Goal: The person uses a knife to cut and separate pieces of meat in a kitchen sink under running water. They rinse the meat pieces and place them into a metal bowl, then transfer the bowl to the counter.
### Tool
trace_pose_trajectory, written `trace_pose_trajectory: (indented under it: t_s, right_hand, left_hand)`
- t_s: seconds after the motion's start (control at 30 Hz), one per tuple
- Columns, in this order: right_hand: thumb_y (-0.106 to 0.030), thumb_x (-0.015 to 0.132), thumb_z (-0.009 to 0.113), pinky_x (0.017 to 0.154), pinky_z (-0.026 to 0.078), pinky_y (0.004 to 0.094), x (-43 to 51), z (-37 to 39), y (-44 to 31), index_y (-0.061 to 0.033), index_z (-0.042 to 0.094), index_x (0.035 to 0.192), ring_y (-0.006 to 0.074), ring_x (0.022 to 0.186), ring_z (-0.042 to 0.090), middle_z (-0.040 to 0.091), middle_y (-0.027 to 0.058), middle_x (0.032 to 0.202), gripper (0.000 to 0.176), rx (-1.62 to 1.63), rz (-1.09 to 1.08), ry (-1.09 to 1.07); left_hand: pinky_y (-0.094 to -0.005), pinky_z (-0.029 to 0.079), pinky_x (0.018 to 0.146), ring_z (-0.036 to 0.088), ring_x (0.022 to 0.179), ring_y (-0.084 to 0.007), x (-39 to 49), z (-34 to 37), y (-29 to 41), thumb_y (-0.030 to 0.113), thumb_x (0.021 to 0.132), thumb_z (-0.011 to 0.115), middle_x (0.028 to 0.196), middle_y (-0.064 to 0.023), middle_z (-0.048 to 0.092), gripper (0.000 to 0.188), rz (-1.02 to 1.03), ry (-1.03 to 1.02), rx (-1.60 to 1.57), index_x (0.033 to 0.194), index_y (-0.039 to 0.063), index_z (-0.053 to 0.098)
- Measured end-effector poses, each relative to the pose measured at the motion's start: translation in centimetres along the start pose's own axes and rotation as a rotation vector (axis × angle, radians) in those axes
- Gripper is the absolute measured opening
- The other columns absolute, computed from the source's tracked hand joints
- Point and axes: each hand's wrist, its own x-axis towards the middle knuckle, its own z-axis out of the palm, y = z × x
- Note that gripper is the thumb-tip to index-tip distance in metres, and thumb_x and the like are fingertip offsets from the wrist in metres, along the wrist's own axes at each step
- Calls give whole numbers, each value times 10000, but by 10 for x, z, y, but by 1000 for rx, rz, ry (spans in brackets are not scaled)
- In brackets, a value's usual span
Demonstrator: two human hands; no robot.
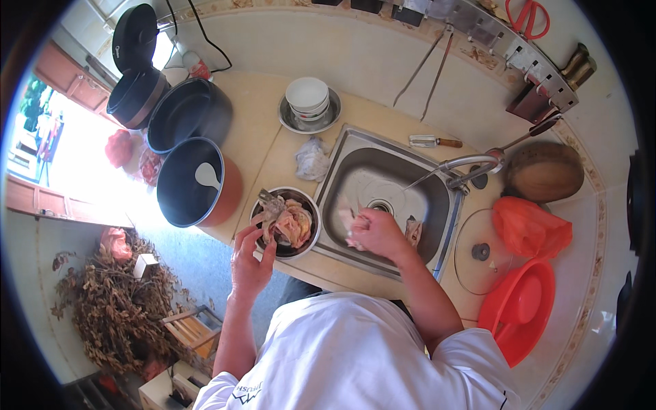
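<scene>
Over the sink basin (389, 241), my right hand (379, 230) is closed around a blurred, pale pink piece of raw meat (353, 238). A thin stream of water runs from the curved metal faucet (474, 160) into the basin. Another piece of raw meat or fish (413, 231) lies at the basin's right side. My left hand (253, 261) is at the left edge of a metal bowl (313, 243), its fingers spread and touching or nearly touching raw meat pieces (293, 223) with skin. Whether those fingers grip a piece is hard to tell.
Two deep dark pots stand left, one (233, 187) holding a white ladle. Stacked white bowls (307, 95) sit behind a crumpled plastic bag (312, 160). A wood-handled peeler (435, 142) lies behind the sink. Right are a glass lid (469, 256) and red basin (543, 302).
</scene>
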Motion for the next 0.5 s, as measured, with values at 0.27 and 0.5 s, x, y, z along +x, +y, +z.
trace_pose_trajectory:
  t_s: [0.27,0.5]
  right_hand:
    - [-195,842,726,812,527,480,33,114,2,-16,605,1012,408,994,624,600,231,1065,275,-544,-515,5]
    - [-98,881,689,1024,503,460,49,112,40,-9,569,1244,416,1259,542,500,235,1354,393,-681,-623,19]
  left_hand:
    - [-440,493,1005,591,1213,-402,37,20,1,237,965,678,1351,-206,600,361,67,-60,-90,1250,19,639]
    - [-533,385,1123,492,1345,-430,45,41,-26,178,932,646,1408,-185,576,345,390,-160,266,1256,58,657]
